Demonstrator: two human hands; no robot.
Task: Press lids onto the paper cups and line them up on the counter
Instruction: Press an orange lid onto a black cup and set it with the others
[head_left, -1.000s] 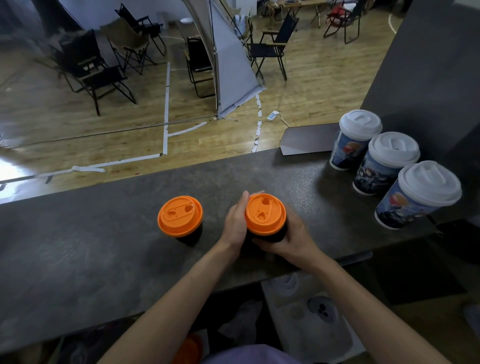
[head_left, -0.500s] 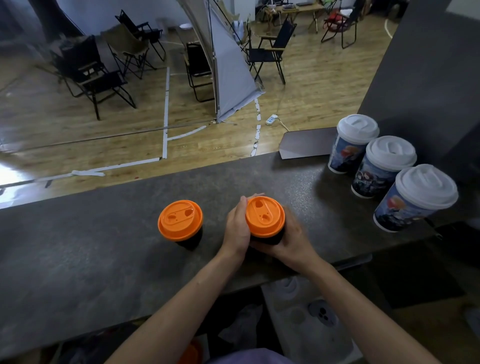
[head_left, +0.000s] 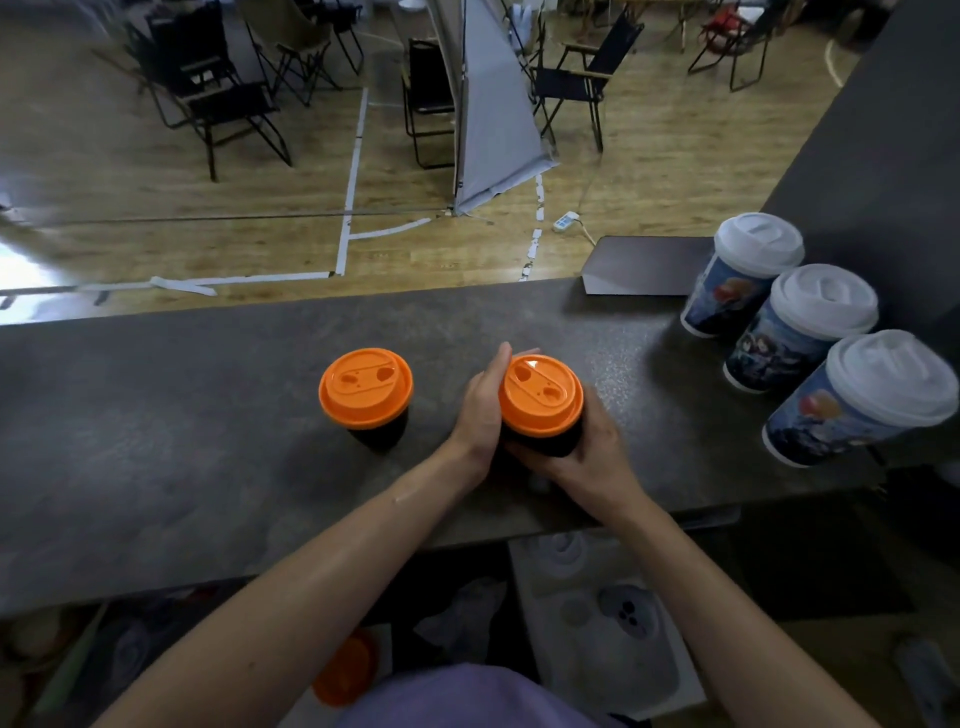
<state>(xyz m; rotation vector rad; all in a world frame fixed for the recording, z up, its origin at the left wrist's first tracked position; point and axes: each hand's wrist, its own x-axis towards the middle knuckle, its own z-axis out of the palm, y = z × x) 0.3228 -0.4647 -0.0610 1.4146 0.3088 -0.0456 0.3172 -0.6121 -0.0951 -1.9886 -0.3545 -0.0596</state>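
Note:
A dark paper cup with an orange lid (head_left: 540, 397) stands on the grey counter (head_left: 197, 447), near its front edge. My left hand (head_left: 480, 410) lies against the cup's left side, its fingertips reaching round the far side. My right hand (head_left: 592, 452) wraps the cup's lower right side. A second dark cup with an orange lid (head_left: 365, 387) stands alone a little to the left. Three printed blue cups with white lids (head_left: 823, 299) stand in a diagonal row at the right.
A flat dark box (head_left: 644, 265) lies on the counter's far edge beside the blue cups. A dark wall (head_left: 883, 156) rises behind them. Under the counter I see a loose orange lid (head_left: 345, 670) and white lids (head_left: 592, 623). Folding chairs stand on the wooden floor beyond.
Both hands have stayed on the same orange-lidded cup, and its lid seems to have turned slightly. The other cups have not moved.

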